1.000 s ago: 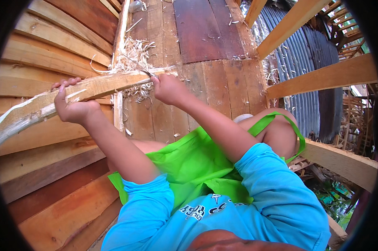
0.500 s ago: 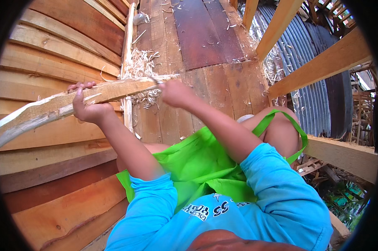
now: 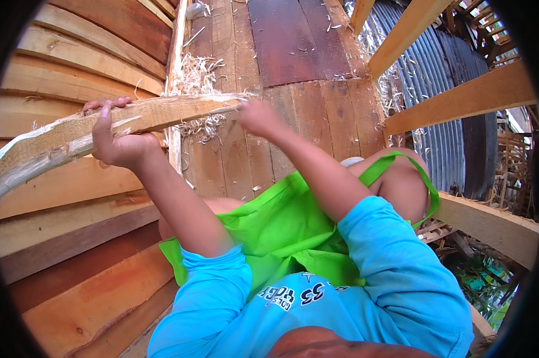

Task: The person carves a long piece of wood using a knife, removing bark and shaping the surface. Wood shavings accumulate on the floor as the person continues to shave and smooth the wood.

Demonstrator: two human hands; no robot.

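A long, curved piece of pale wood lies across the low edge of the plank wall, its thinner end over the floor. My left hand is wrapped around its middle, thumb on the near side and fingertips over the far edge. Beside the thinner end, my right hand is closed in a fist, somewhat blurred. It grips a knife, whose dark, thin blade shows in the earlier view and is mostly hidden now. Curled wood shavings are heaped under and beyond the wood. A green apron covers my lap.
Slanted planks rise along the left side. The board floor carries scattered shavings. At right are wooden rails, with corrugated metal sheets beyond them. A small, pale rounded object sits at the far left floor edge.
My right hand has moved a little right and away along the wood to its tip. The wood and my left hand appear shifted slightly left and farther up in the view.
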